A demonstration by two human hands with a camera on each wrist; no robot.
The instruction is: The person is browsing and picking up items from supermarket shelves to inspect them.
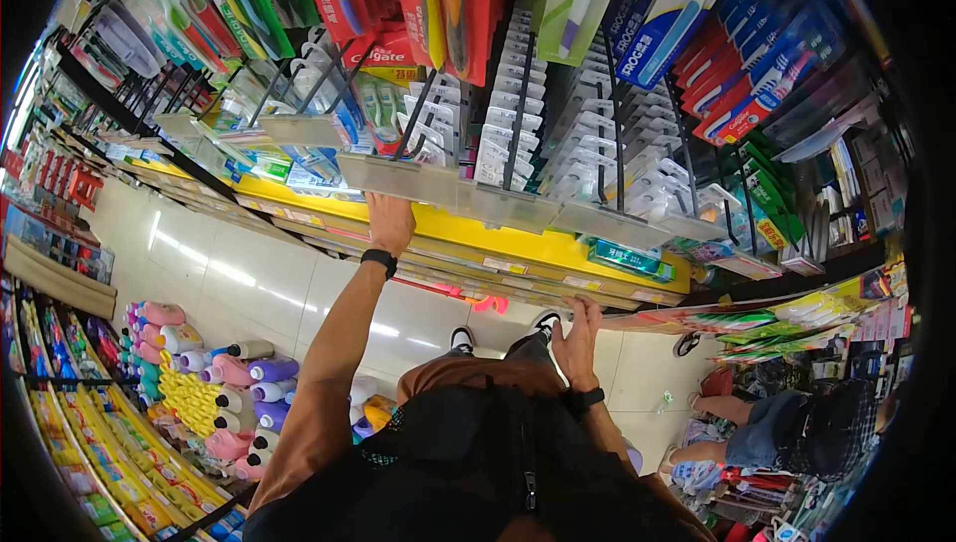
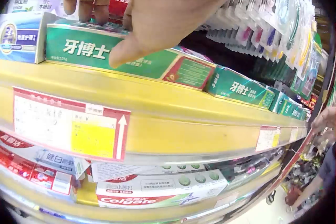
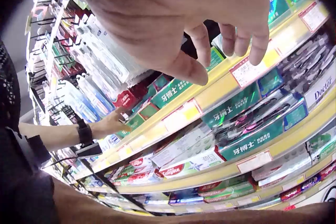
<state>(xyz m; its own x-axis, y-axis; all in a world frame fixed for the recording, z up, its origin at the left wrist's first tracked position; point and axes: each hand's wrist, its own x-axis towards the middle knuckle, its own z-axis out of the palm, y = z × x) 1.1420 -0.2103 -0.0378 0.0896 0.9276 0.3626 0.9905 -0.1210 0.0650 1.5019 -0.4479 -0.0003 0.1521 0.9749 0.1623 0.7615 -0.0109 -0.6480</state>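
My left hand (image 1: 390, 220) reaches under the hanging toothbrush packs onto the yellow shelf. In the left wrist view this hand (image 2: 163, 9) pinches a green toothpaste box (image 2: 84, 44), thumb on its front face and fingers over its top; the box rests on the shelf. My right hand (image 1: 576, 345) is beside the shelf's front edge, palm down and holding nothing. In the right wrist view the right hand (image 3: 184, 14) hangs with loosely bent fingers in front of the yellow shelf edge (image 3: 212, 88).
Toothbrush packs (image 1: 513, 124) hang on hooks above the shelf. Lower shelves carry more boxes, including a white Colgate box (image 2: 163, 187). Bottles (image 1: 234, 373) stand on the floor at the left. Another person (image 1: 787, 433) is at the lower right.
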